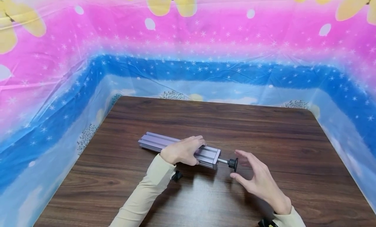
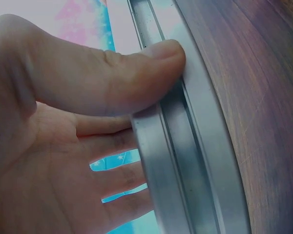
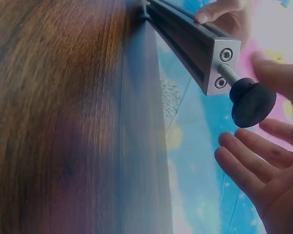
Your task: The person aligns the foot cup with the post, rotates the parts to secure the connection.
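A silver aluminium extrusion (image 1: 158, 141) with long grooves lies on the table, angled from the left toward the right. My left hand (image 1: 185, 150) holds it from above, the thumb (image 2: 158, 58) pressed on its near side and the fingers reaching over the top to the far side. From its right end plate (image 3: 224, 53), fastened with two screws, a threaded stud sticks out and carries a black levelling foot (image 1: 233, 164). Around that foot my right hand (image 1: 258, 178) hovers with thumb and fingers spread, a gap showing between them and the black disc (image 3: 254, 105).
The dark wood-grain table (image 1: 117, 184) has rounded far corners. A printed pink and blue cloth (image 1: 182, 47) hangs round its back and sides. Black wrist gear (image 1: 177, 175) shows below the left wrist, close over the table.
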`<state>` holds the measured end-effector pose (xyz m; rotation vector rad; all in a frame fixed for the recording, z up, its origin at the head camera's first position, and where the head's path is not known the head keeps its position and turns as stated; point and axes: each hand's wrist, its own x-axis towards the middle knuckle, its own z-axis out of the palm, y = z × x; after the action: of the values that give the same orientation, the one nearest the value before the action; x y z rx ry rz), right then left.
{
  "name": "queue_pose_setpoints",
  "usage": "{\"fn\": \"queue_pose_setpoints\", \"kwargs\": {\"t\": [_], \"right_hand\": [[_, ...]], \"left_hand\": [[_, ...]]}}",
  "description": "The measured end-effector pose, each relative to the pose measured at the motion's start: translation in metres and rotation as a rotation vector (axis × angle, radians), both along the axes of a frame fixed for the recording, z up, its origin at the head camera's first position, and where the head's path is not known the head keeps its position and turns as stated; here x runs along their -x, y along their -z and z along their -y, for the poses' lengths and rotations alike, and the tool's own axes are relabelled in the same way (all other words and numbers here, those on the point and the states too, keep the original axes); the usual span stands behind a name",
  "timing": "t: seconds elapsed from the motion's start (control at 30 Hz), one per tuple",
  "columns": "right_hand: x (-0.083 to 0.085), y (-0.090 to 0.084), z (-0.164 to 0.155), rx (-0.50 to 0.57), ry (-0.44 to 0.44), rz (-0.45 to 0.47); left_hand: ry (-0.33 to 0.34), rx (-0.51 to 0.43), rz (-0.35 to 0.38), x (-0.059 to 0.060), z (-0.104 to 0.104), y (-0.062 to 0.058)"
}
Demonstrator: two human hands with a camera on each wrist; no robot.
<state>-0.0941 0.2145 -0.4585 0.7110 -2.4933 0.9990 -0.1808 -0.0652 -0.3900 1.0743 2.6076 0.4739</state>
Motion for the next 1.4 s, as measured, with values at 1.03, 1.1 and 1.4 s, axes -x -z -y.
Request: {"fn": "queue_pose_setpoints", "kwargs": {"t": [1.03,1.1,1.4], "right_hand": [[0.0026,-0.0016,0.0031,-0.006,0.053,-0.053],[0.0027,-0.0012,0.0028,-0.010,0.063,-0.043],[-0.0009,-0.0010,-0.0011,0.008,-0.038,-0.097]], "left_hand": [[0.001,-0.006,0.006,0.0003,-0.0001,-0.0015],[0.004,-0.006,-0.001,0.0006,-0.0002,-0.0015],[0.022,-0.009,-0.004,0.0005,-0.0004,-0.0010]]}}
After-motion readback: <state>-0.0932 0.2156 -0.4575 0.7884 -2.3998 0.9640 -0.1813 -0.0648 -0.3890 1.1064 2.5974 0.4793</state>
